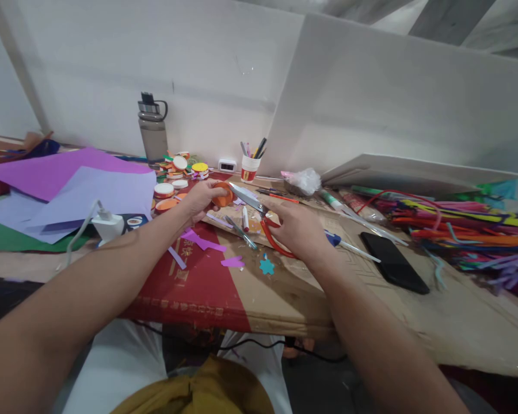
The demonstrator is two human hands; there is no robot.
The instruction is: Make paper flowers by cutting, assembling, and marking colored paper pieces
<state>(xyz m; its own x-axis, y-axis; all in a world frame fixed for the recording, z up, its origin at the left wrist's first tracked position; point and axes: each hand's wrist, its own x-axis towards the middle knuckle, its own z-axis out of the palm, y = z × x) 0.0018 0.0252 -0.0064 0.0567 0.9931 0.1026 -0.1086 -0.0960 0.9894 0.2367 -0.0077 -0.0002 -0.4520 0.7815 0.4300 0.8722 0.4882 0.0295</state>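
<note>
My left hand [204, 201] pinches a round orange piece [223, 194], which looks like a paper disc, above the cardboard-covered table. In my right hand [291, 221] is a pair of scissors [249, 199] with red handles. The blades point left, and their tips come close to the orange piece; whether they touch it I cannot tell. Below the hands lie purple paper scraps [202, 240], a teal flower-shaped cutout [266, 265], a pen [242, 233] and a white marker [245, 219].
Purple and lilac sheets [95, 195] spread at the left beside a white plug adapter [107, 225]. A water bottle [152, 129], round discs [164, 190] and a cup of pens [251, 167] stand behind. To the right lie a black phone [392, 261] and colourful pipe cleaners [453, 224].
</note>
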